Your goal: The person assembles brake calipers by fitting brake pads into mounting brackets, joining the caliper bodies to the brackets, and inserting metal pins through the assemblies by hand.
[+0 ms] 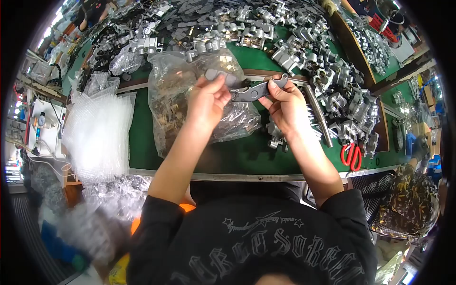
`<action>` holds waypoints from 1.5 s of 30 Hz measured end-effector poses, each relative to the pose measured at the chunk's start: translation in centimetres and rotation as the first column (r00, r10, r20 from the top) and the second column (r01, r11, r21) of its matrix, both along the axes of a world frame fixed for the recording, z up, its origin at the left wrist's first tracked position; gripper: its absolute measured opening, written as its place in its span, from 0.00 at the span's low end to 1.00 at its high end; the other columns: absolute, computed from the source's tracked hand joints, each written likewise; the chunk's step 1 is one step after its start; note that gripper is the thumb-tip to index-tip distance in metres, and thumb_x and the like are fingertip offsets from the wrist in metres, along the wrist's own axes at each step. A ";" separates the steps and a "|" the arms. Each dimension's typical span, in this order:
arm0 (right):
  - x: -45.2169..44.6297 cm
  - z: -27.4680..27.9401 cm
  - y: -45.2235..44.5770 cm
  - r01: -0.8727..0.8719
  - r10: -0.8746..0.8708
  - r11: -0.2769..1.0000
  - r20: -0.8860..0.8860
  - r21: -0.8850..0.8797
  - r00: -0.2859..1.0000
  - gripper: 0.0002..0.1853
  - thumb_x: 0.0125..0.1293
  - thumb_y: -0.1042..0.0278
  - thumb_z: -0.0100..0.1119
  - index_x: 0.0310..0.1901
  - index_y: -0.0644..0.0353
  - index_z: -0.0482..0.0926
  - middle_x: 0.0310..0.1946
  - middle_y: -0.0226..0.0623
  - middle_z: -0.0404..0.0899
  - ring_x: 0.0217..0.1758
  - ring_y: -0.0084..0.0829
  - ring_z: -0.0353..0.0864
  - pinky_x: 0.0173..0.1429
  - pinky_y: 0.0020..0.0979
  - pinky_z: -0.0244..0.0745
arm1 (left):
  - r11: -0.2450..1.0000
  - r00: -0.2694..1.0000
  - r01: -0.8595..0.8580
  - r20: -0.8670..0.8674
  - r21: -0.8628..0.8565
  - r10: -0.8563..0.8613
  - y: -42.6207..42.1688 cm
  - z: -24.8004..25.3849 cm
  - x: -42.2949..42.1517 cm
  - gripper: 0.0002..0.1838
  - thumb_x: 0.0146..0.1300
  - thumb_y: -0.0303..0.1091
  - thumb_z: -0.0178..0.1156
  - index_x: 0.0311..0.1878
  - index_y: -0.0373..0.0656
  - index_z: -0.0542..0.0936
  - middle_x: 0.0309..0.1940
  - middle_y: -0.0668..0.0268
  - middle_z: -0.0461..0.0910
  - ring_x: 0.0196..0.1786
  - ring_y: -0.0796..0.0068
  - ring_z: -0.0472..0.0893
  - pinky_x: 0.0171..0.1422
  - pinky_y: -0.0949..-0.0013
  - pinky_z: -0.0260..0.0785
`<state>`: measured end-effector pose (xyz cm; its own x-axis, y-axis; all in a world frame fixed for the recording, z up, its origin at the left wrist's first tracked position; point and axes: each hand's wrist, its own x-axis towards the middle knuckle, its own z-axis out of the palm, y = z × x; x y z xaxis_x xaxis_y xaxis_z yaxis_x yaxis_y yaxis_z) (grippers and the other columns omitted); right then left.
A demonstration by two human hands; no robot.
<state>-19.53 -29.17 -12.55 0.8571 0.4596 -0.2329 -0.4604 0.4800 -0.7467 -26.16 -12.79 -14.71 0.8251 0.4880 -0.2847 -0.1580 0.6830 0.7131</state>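
Observation:
Raised over the bench, my left hand [208,102] is closed, pinching a flat grey brake pad [217,75] between thumb and fingers. My right hand [287,107] grips one end of a grey metal caliper part [254,92], with round bosses along it and a hole at its upper right end. The caliper part's other end comes close to my left fingers; whether they touch it I cannot tell. Beneath both hands lies a transparent plastic bag [166,90] with brownish metal pieces in it.
Silver calipers [354,107] pile up on the right, and more calipers [251,35] spread across the back. A metal rod [319,116] and red-handled pliers [351,156] lie at right. White bubble-wrap bags [99,133] are stacked left on the green bench [228,161]. A wooden divider [351,42] stands back right.

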 end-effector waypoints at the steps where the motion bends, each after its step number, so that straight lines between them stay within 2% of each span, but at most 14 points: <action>1: -0.1 -0.2 0.1 0.033 -0.033 0.999 -0.018 0.023 0.999 0.06 0.61 0.77 0.49 0.39 0.57 0.72 0.33 0.31 0.76 0.38 0.25 0.77 0.42 0.33 0.78 | 0.999 0.997 0.024 0.079 -0.037 -0.021 -1.1 0.3 -0.1 0.06 0.59 0.25 0.52 0.39 0.44 0.71 0.37 0.65 0.77 0.40 0.70 0.77 0.43 0.68 0.68; 4: -0.2 -1.7 -0.1 0.104 -0.095 0.990 -0.086 0.100 0.992 0.06 0.62 0.77 0.49 0.39 0.57 0.72 0.34 0.31 0.75 0.40 0.26 0.76 0.46 0.35 0.74 | 0.993 0.964 0.080 0.262 -0.091 -0.054 -3.1 0.8 -1.0 0.07 0.60 0.23 0.48 0.42 0.38 0.69 0.39 0.58 0.76 0.47 0.63 0.76 0.54 0.60 0.68; 8: -0.7 -1.6 -0.3 0.101 -0.104 0.989 0.028 0.105 0.994 0.06 0.61 0.77 0.50 0.39 0.56 0.72 0.34 0.30 0.75 0.36 0.23 0.76 0.41 0.28 0.75 | 0.993 0.957 0.114 0.265 0.025 -0.117 -3.7 0.8 -1.7 0.10 0.63 0.25 0.46 0.47 0.37 0.66 0.47 0.55 0.72 0.48 0.63 0.75 0.52 0.58 0.69; 14: -2.0 -0.6 -0.8 0.097 -0.127 0.986 0.241 0.133 0.962 0.06 0.61 0.76 0.52 0.40 0.57 0.70 0.34 0.29 0.74 0.32 0.20 0.75 0.34 0.18 0.73 | 0.980 0.911 0.135 0.370 0.146 -0.181 -4.2 0.6 -2.3 0.16 0.64 0.33 0.48 0.52 0.35 0.66 0.45 0.58 0.73 0.48 0.66 0.75 0.52 0.58 0.67; 22: -3.0 -0.8 -0.2 0.178 -0.198 0.980 0.288 0.095 0.937 0.09 0.62 0.76 0.51 0.44 0.57 0.68 0.40 0.30 0.72 0.42 0.22 0.71 0.47 0.25 0.67 | 0.963 0.851 0.190 0.458 0.191 -0.258 -5.6 0.0 -3.0 0.22 0.69 0.42 0.36 0.56 0.33 0.63 0.50 0.53 0.70 0.53 0.60 0.73 0.57 0.55 0.65; 24: -3.1 0.6 -0.1 0.212 -0.219 0.962 0.021 0.171 0.976 0.10 0.62 0.77 0.51 0.45 0.57 0.67 0.41 0.30 0.71 0.43 0.22 0.71 0.47 0.25 0.67 | 0.967 0.805 0.233 0.537 0.105 -0.252 -5.5 -0.1 -3.1 0.22 0.68 0.42 0.40 0.55 0.33 0.63 0.49 0.53 0.71 0.52 0.61 0.73 0.56 0.57 0.66; 25: -3.3 3.2 0.0 0.273 -0.216 0.939 -0.257 0.211 0.942 0.11 0.62 0.77 0.51 0.45 0.57 0.67 0.42 0.30 0.71 0.43 0.22 0.71 0.47 0.25 0.67 | 0.965 0.780 0.256 0.576 0.064 -0.245 -5.5 -0.1 -3.1 0.22 0.67 0.42 0.41 0.55 0.33 0.63 0.49 0.53 0.71 0.51 0.62 0.73 0.56 0.58 0.66; 27: -3.8 3.4 0.1 0.265 -0.213 0.932 -0.218 0.246 0.952 0.12 0.61 0.78 0.50 0.46 0.58 0.66 0.42 0.31 0.71 0.43 0.22 0.70 0.47 0.25 0.67 | 0.965 0.816 0.165 0.521 0.206 -0.250 -5.7 0.1 -3.4 0.21 0.66 0.39 0.46 0.54 0.32 0.64 0.47 0.54 0.72 0.49 0.65 0.74 0.54 0.61 0.68; 28: -4.2 1.3 0.2 0.190 -0.218 0.952 0.101 0.238 0.971 0.12 0.61 0.78 0.50 0.46 0.58 0.66 0.42 0.31 0.71 0.43 0.22 0.70 0.47 0.25 0.67 | 0.953 0.833 0.121 0.493 0.278 -0.250 -5.9 0.2 -3.5 0.20 0.65 0.38 0.48 0.54 0.32 0.64 0.46 0.54 0.72 0.48 0.67 0.74 0.53 0.63 0.69; 29: -4.3 1.0 0.3 0.148 -0.196 0.969 0.250 0.199 0.948 0.14 0.61 0.78 0.50 0.48 0.58 0.64 0.42 0.32 0.70 0.43 0.22 0.70 0.46 0.25 0.67 | 0.944 0.869 0.093 0.436 0.316 -0.232 -6.1 0.3 -3.6 0.20 0.64 0.36 0.49 0.53 0.32 0.65 0.45 0.55 0.72 0.47 0.68 0.75 0.52 0.65 0.70; 32: -4.3 0.9 -0.3 0.011 -0.075 0.994 0.595 0.111 0.800 0.20 0.61 0.78 0.51 0.54 0.60 0.59 0.41 0.35 0.69 0.42 0.23 0.69 0.44 0.24 0.68 | 0.919 0.917 0.083 0.332 0.386 -0.223 -6.5 1.0 -3.8 0.17 0.63 0.31 0.52 0.51 0.31 0.66 0.43 0.58 0.74 0.44 0.73 0.76 0.49 0.70 0.71; 35: -3.8 0.4 -1.0 0.119 0.010 0.987 0.769 -0.112 0.640 0.26 0.60 0.75 0.52 0.58 0.60 0.54 0.41 0.37 0.65 0.39 0.23 0.67 0.40 0.23 0.68 | 0.888 0.893 0.154 0.324 0.432 -0.313 -6.2 1.5 -4.5 0.17 0.63 0.31 0.52 0.51 0.31 0.67 0.42 0.59 0.74 0.43 0.74 0.75 0.48 0.71 0.70; 41: -4.0 -0.9 -1.7 0.124 0.022 0.981 0.722 -0.148 0.691 0.26 0.60 0.74 0.52 0.57 0.57 0.52 0.41 0.37 0.60 0.37 0.23 0.64 0.40 0.22 0.66 | 0.890 0.867 0.237 0.329 0.388 -0.375 -6.5 1.9 -5.0 0.16 0.62 0.31 0.53 0.50 0.31 0.67 0.42 0.60 0.74 0.42 0.75 0.75 0.49 0.72 0.68; 45: -4.1 -2.8 -1.3 0.137 -0.114 0.990 0.727 0.029 0.677 0.25 0.60 0.75 0.52 0.55 0.55 0.53 0.41 0.36 0.60 0.37 0.22 0.63 0.38 0.21 0.65 | 0.812 0.884 0.110 0.317 0.573 -0.344 -7.0 1.6 -5.0 0.15 0.60 0.27 0.54 0.49 0.30 0.68 0.41 0.60 0.75 0.43 0.76 0.75 0.49 0.72 0.68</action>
